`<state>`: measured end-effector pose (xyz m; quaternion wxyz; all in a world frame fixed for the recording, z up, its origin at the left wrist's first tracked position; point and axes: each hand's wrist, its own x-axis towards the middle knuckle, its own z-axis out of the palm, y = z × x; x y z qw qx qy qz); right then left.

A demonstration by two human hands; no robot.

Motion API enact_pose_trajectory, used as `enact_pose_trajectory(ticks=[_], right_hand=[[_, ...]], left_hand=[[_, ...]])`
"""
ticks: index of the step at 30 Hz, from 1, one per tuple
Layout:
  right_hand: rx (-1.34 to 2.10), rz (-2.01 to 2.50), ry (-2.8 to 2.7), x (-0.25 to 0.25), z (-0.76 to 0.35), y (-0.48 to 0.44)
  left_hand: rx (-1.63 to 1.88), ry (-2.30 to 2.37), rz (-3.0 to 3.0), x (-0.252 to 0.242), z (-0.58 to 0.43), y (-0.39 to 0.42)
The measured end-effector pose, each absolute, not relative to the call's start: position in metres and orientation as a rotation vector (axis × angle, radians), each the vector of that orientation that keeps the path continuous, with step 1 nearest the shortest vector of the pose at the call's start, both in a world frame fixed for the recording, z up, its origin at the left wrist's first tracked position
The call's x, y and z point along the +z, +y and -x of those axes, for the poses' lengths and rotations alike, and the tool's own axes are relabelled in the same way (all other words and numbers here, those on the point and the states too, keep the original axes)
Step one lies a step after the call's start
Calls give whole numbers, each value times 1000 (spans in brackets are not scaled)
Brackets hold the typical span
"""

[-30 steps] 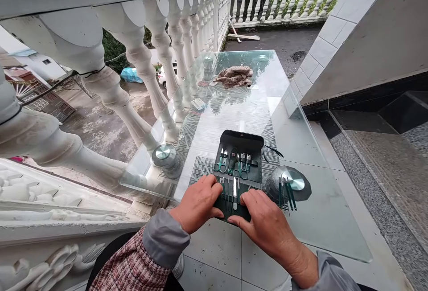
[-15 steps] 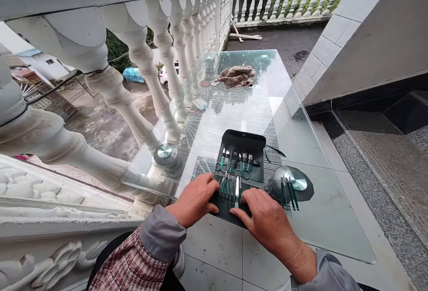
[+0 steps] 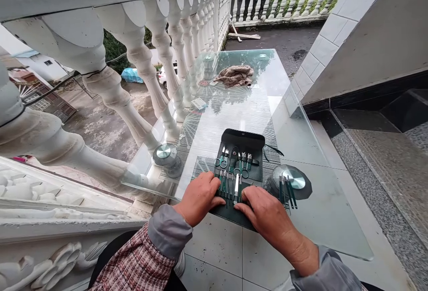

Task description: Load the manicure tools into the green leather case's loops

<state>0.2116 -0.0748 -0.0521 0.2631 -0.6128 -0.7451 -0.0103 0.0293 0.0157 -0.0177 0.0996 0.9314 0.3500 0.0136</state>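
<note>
An open black case (image 3: 243, 137) lies at the near end of the glass table, with scissors, clippers and several slim green-handled tools held in its loops. My left hand (image 3: 200, 196) grips the case's left edge, its thumb lying on the lower flap. On the right side my right hand (image 3: 267, 211) is closed on the same flap, thumb and fingers beside a silver file (image 3: 236, 185). Several loose green tools (image 3: 289, 192) rest on the glass to the right of the case.
A crumpled brown cloth (image 3: 235, 76) and a small card (image 3: 199, 103) lie farther back on the glass table (image 3: 321, 219). White balusters (image 3: 133, 59) run along the left. Stone steps (image 3: 384, 148) rise at the right.
Both thumbs have shifted slightly up the lower flap, and my left hand has moved a little to the right. More of the flap's near edge shows.
</note>
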Motion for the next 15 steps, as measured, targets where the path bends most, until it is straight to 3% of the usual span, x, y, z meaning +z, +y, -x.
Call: enact_pose_trajectory(ticks=[15], right_hand=[[-99,1674,-2016,-55,-207,-74]], left_hand=[[35,1023,-2917,-22,-38,11]])
